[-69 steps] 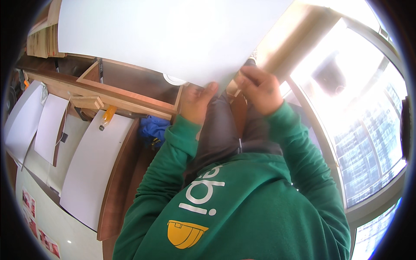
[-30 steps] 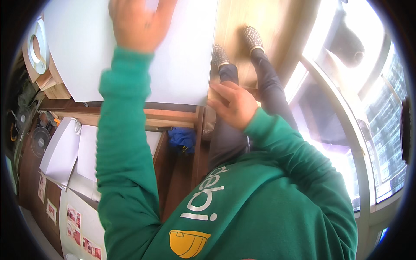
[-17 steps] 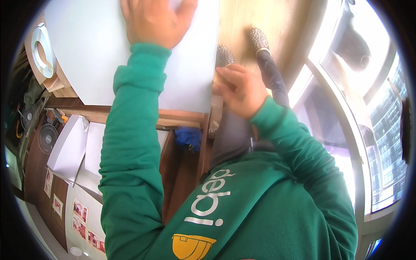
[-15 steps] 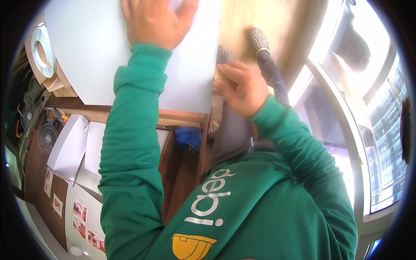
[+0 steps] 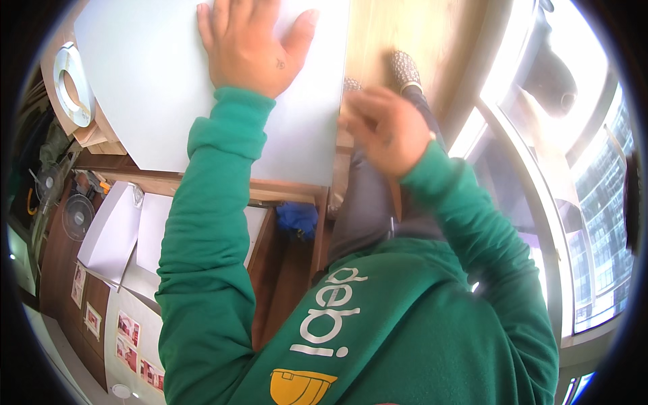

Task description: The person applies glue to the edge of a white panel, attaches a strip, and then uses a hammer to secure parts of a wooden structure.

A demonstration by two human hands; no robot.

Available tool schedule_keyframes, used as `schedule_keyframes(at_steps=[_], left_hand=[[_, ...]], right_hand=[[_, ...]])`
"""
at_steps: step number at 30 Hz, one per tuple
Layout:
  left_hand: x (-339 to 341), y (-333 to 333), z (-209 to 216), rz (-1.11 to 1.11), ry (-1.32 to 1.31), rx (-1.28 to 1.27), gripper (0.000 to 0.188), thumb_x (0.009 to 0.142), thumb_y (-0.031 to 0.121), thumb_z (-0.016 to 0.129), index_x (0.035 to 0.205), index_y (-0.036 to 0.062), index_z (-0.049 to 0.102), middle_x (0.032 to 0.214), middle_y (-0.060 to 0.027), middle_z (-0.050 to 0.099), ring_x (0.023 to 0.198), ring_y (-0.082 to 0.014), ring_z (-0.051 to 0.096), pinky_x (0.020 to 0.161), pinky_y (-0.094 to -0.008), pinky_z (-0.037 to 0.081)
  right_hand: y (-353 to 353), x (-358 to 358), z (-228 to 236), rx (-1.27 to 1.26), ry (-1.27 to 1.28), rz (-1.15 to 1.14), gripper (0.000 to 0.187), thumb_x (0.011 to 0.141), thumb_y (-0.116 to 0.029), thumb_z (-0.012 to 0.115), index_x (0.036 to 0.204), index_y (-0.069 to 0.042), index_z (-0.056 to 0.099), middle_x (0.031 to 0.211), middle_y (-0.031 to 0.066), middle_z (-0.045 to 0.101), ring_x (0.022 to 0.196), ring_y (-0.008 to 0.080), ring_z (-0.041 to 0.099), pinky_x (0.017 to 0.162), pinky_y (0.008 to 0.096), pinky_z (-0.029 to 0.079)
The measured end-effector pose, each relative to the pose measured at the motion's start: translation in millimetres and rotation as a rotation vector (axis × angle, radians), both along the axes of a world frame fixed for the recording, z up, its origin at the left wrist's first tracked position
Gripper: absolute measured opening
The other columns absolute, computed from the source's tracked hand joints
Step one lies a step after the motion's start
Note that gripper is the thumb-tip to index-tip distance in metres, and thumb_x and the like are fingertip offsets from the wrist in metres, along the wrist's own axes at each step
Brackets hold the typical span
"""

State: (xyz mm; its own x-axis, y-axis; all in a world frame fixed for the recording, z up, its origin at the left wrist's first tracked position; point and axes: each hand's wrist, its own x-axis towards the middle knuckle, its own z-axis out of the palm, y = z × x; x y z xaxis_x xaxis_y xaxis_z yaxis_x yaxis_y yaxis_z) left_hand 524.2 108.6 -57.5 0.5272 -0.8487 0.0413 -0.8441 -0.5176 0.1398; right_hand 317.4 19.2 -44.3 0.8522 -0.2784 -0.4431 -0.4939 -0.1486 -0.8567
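My left hand [image 5: 248,55] lies flat on a large white panel [image 5: 152,88], fingers spread and thumb out to the side. It holds nothing. At the panel's right edge is my right hand [image 5: 393,131], thumb and fingers drawn together in a pinch and partly smeared by motion. Whatever sits between those fingertips is too small and blurred to make out. The panel rests over a brown wooden frame [image 5: 283,191], whose near rail shows below the panel's near edge.
A white coiled roll [image 5: 81,71] lies left of the panel. Blue cloth [image 5: 297,219] is tucked inside the wooden frame. White boards [image 5: 111,229] and a fan [image 5: 77,216] are farther left. Windows [image 5: 601,256] line the right side. My patterned shoe [image 5: 405,67] stands on the wooden floor.
The panel and my left hand appear slightly lower and farther right in the picture. My right hand has shifted a little right and nearer me, and is more blurred.
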Motion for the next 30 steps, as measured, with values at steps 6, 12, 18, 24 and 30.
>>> schedule_keyframes(at_steps=[6, 12, 18, 24, 30], left_hand=[[3.7, 0.7, -0.7, -0.002, 0.0, 0.026, 0.062, 0.096, 0.044, 0.056, 0.148, 0.01, 0.05, 0.158, -0.0205, 0.039, 0.145, -0.0424, 0.036, 0.118, -0.0612, 0.02], [2.2, -2.0, -2.3, -0.017, 0.025, -0.033, 0.059, 0.095, 0.043, 0.059, 0.145, 0.0124, 0.053, 0.156, -0.018, 0.043, 0.143, -0.0397, 0.038, 0.119, -0.06, 0.02], [4.3, 5.1, -10.7, -0.011, 0.073, -0.066, 0.064, 0.095, 0.045, 0.063, 0.151, 0.0181, 0.048, 0.162, -0.0132, 0.035, 0.15, -0.036, 0.03, 0.121, -0.0599, 0.014], [6.7, 6.1, -7.5, -0.001, 0.09, -0.037, 0.064, 0.095, 0.045, 0.061, 0.149, 0.0138, 0.049, 0.161, -0.0153, 0.037, 0.149, -0.0374, 0.031, 0.12, -0.0604, 0.014], [6.5, 4.5, -7.5, -0.015, 0.095, -0.02, 0.064, 0.096, 0.046, 0.059, 0.149, 0.0123, 0.05, 0.16, -0.0173, 0.037, 0.149, -0.0393, 0.031, 0.119, -0.0617, 0.013]], right_hand=[[-25.1, 22.6, -5.1, -0.042, -0.031, -0.022, 0.021, 0.088, -0.024, 0.071, 0.089, -0.003, 0.067, 0.08, 0.0158, 0.06, 0.075, 0.0378, 0.063, 0.068, 0.0462, 0.051], [-34.4, 26.6, -10.1, -0.091, -0.073, 0.015, 0.022, 0.088, -0.025, 0.072, 0.086, -0.004, 0.069, 0.08, 0.0159, 0.062, 0.076, 0.0371, 0.063, 0.07, 0.0448, 0.052], [-82.0, 70.5, -23.7, -0.078, -0.109, -0.056, 0.024, 0.089, -0.028, 0.07, 0.091, -0.004, 0.075, 0.083, 0.0187, 0.066, 0.076, 0.0358, 0.066, 0.07, 0.044, 0.052], [-77.6, 67.1, -13.7, -0.12, 0.007, 0.104, 0.031, 0.094, -0.025, 0.07, 0.11, 0.002, 0.071, 0.094, 0.0152, 0.072, 0.088, 0.0254, 0.07, 0.08, 0.0336, 0.054], [-107.2, 88.2, -19.1, -0.023, 0.018, 0.036, 0.032, 0.094, -0.023, 0.071, 0.113, 0.003, 0.071, 0.096, 0.0142, 0.072, 0.087, 0.0218, 0.069, 0.079, 0.0325, 0.054]])
